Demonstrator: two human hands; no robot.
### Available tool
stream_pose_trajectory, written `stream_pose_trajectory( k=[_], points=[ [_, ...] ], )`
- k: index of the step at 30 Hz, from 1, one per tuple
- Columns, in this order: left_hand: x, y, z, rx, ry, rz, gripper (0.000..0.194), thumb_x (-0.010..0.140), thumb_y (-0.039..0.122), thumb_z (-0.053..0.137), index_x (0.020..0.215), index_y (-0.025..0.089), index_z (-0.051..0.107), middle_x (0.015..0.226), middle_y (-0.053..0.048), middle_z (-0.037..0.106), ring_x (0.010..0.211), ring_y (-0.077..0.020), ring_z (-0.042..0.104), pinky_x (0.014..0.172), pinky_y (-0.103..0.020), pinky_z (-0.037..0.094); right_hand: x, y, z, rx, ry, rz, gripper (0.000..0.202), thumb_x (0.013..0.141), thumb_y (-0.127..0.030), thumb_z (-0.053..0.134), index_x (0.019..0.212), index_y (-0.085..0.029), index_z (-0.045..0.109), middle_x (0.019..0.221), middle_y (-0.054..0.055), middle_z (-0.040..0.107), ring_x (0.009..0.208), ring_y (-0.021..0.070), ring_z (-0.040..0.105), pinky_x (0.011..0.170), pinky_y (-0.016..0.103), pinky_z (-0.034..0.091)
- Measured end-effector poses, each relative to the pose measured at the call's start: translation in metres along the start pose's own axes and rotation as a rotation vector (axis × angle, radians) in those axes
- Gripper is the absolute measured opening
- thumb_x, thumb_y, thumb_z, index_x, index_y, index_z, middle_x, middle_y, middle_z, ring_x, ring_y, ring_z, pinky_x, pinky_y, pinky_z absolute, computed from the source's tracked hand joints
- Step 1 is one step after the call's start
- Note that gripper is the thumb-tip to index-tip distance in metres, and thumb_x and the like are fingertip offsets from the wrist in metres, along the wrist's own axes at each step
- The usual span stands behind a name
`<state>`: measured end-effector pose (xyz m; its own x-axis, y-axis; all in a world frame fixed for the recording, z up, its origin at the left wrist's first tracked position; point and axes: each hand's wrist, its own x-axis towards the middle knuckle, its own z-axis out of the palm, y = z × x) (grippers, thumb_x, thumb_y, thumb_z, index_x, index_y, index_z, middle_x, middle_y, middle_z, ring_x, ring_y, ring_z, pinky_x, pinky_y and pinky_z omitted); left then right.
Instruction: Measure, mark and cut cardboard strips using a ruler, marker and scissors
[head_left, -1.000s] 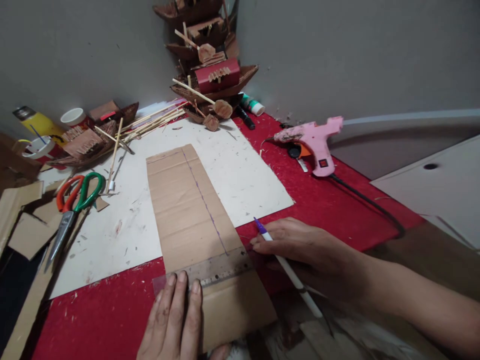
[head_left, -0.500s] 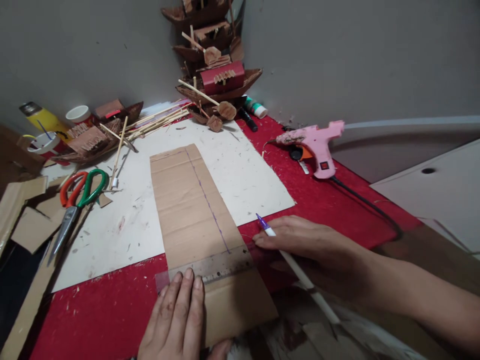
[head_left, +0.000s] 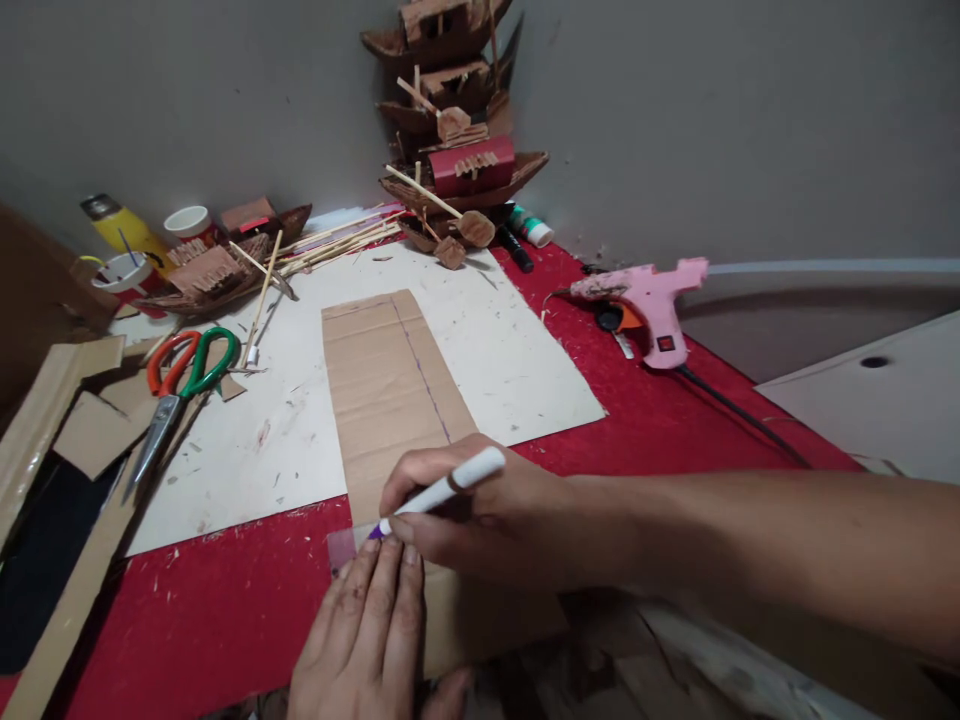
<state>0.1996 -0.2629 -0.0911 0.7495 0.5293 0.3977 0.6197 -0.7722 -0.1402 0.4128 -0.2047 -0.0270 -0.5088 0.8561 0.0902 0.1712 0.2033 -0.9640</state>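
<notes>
A long cardboard strip (head_left: pixel 379 390) runs away from me, with a purple dashed line drawn along its right side. My left hand (head_left: pixel 371 630) lies with fingers stretched out on a clear ruler (head_left: pixel 342 550) laid across the strip, pressing it down. In my right hand (head_left: pixel 495 525) is a white felt-tip pen (head_left: pixel 442 492), gripped between thumb and fingers. Its purple tip is by the ruler, just above my left fingertips. The right hand hides most of the ruler and the lower end of the drawn line.
Scissors (head_left: pixel 176 385) rest on cardboard scraps (head_left: pixel 97 430) at left. A pink glue gun (head_left: pixel 652 305) with a cord stands at right. Behind are stacked model boats (head_left: pixel 472 170), wooden sticks (head_left: pixel 345 245), cups (head_left: pixel 124 278) and a yellow bottle (head_left: pixel 124 225). White board (head_left: pixel 262 440) covers part of the red table.
My right hand has moved left from beside the cardboard to above the ruler, bringing the pen tip to my left fingertips. The left hand stays on the ruler. The view has shifted slightly.
</notes>
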Motion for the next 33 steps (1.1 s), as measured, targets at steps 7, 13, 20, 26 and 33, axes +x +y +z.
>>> stream_pose_trajectory(
  k=[7, 13, 20, 26, 33],
  points=[
    [0.001, -0.001, -0.001, 0.005, 0.006, 0.011, 0.052, 0.084, 0.046, 0.058, 0.123, 0.01, 0.061, 0.119, -0.012, 0.069, 0.11, -0.0253, 0.061, 0.095, -0.034, 0.041, 0.021, 0.017, 0.012, -0.026, 0.018, 0.044, 0.004, 0.079, -0.013, 0.056, 0.077, -0.015, 0.06, 0.062, -0.004, 0.056, 0.054, 0.0071, 0.047, 0.053, 0.017, 0.04],
    [0.001, -0.002, 0.002, -0.013, 0.015, 0.01, 0.054, 0.083, 0.045, 0.06, 0.123, 0.009, 0.061, 0.123, -0.013, 0.067, 0.113, -0.026, 0.06, 0.095, -0.034, 0.041, 0.023, 0.019, 0.012, -0.025, -0.003, 0.066, 0.005, 0.079, -0.013, 0.055, 0.077, -0.015, 0.058, 0.063, -0.004, 0.055, 0.055, 0.0071, 0.045, 0.053, 0.018, 0.039],
    [0.0, -0.001, 0.002, -0.022, -0.009, 0.005, 0.055, 0.083, 0.042, 0.058, 0.126, 0.009, 0.059, 0.127, -0.012, 0.065, 0.118, -0.0256, 0.056, 0.1, -0.034, 0.038, 0.027, 0.021, 0.012, -0.036, -0.026, 0.04, 0.006, 0.081, -0.014, 0.056, 0.078, -0.014, 0.06, 0.063, -0.005, 0.053, 0.054, 0.0063, 0.043, 0.053, 0.018, 0.037],
    [0.0, 0.0, 0.0, -0.032, -0.014, -0.007, 0.051, 0.083, 0.038, 0.058, 0.125, 0.009, 0.06, 0.127, -0.012, 0.065, 0.117, -0.0257, 0.057, 0.099, -0.035, 0.038, 0.032, 0.015, 0.008, -0.026, -0.082, 0.075, 0.006, 0.08, -0.011, 0.056, 0.076, -0.014, 0.059, 0.062, -0.005, 0.054, 0.056, 0.0071, 0.047, 0.055, 0.018, 0.038],
    [0.002, -0.003, -0.002, -0.02, -0.016, 0.021, 0.055, 0.085, 0.046, 0.058, 0.125, 0.009, 0.059, 0.125, -0.013, 0.066, 0.113, -0.0251, 0.06, 0.092, -0.035, 0.041, 0.026, 0.012, -0.003, -0.159, -0.085, -0.017, 0.011, 0.076, -0.007, 0.052, 0.069, -0.016, 0.053, 0.059, -0.005, 0.051, 0.053, 0.0068, 0.043, 0.054, 0.019, 0.036]
  ],
)
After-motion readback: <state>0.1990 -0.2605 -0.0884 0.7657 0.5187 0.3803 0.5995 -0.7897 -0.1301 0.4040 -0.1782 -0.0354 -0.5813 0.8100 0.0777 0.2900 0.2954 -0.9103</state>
